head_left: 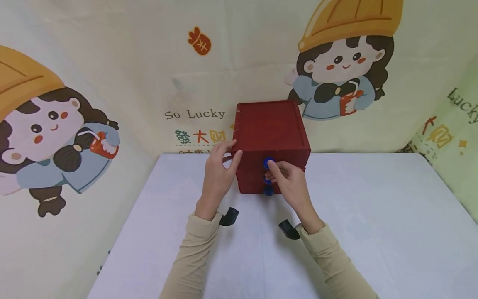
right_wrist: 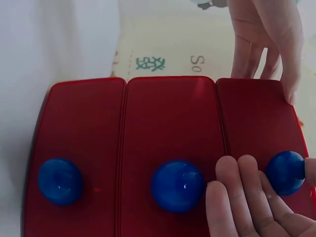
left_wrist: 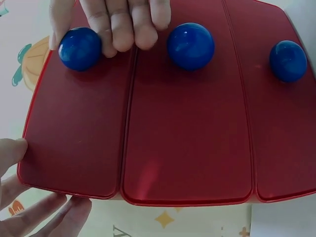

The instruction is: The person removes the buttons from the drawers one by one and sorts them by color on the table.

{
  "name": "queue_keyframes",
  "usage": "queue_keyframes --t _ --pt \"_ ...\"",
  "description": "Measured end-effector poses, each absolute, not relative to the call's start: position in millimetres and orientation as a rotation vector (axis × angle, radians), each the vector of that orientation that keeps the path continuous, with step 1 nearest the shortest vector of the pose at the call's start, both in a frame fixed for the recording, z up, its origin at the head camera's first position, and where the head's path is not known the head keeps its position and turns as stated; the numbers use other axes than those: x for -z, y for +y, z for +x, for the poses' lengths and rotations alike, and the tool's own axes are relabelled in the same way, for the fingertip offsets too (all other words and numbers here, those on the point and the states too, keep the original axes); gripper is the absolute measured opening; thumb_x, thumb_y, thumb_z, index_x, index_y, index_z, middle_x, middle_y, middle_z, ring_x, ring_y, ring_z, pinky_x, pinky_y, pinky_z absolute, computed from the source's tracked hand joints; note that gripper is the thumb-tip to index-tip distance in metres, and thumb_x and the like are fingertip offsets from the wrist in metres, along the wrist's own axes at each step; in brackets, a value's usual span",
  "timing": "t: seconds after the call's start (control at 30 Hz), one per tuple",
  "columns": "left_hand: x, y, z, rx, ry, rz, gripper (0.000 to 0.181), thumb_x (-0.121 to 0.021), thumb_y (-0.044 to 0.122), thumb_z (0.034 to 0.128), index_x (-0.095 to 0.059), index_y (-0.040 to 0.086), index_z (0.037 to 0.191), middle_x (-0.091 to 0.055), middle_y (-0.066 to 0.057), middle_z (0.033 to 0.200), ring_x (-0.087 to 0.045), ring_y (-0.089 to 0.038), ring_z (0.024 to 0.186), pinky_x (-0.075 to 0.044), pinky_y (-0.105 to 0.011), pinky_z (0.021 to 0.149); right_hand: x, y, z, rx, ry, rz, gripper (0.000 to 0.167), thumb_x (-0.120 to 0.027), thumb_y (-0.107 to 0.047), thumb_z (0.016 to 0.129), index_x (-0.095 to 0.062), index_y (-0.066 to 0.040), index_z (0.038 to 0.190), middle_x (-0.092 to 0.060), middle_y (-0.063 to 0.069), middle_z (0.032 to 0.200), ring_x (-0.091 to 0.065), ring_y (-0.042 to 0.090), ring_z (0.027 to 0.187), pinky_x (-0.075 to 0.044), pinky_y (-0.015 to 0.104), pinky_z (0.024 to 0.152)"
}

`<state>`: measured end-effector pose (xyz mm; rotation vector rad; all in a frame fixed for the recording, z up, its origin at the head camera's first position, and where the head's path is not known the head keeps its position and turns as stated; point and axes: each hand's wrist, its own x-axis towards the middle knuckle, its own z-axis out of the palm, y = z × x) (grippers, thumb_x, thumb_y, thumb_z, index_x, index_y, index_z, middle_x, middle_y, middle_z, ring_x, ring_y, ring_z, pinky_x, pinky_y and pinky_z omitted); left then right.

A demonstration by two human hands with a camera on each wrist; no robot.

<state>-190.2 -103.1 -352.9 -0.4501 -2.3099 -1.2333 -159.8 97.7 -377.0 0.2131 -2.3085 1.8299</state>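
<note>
1. Our left hand (head_left: 218, 174) grips the red box (head_left: 270, 128) by its upper left front edge; we should brace firmly there so the box cannot slide;
2. our right hand (head_left: 293, 182) pinches the top blue knob (right_wrist: 285, 173); we'd best work square to the front, spare fingers clear of the middle knob (left_wrist: 190, 46) below;
3. a printed figure (head_left: 63, 137) lies left; the box stands toward the white table's (head_left: 373, 216) back, the backdrop (head_left: 254, 62) close behind.

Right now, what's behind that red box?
Behind the red box is a printed backdrop, with "So Lucky" lettering showing to the left and a cartoon figure at upper right. Whatever lies directly behind the box is covered, so I can't tell.
</note>
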Motion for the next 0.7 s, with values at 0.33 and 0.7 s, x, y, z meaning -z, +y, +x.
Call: queue_keyframes --t 0.33,0.7 --pt "350.8 -105.5 -191.0 1.371 -2.270 -0.450 0.041 -0.069 0.029 0.0943 -0.064 0.011 0.130 -0.063 -0.004 0.124 -0.064 -0.015 0.104 -0.058 -0.031 0.086 379.1 97.7 -156.8 -1.832 -2.243 0.211 0.045 -0.060 -0.045 0.097 -0.075 -0.003 0.100 -0.077 0.009 0.089 -0.075 0.022 0.081 -0.060 0.033 0.077" --pt "349.4 -109.5 -192.7 1.469 -2.259 -0.418 0.034 -0.066 0.027 0.0968 -0.067 0.011 0.127 -0.065 -0.004 0.123 -0.066 -0.016 0.106 -0.059 -0.039 0.085 382.0 97.5 -152.6 -1.811 -2.262 0.186 0.045 -0.061 -0.048 0.096 -0.076 -0.006 0.103 -0.077 0.007 0.091 -0.075 0.022 0.080 -0.060 0.035 0.076"
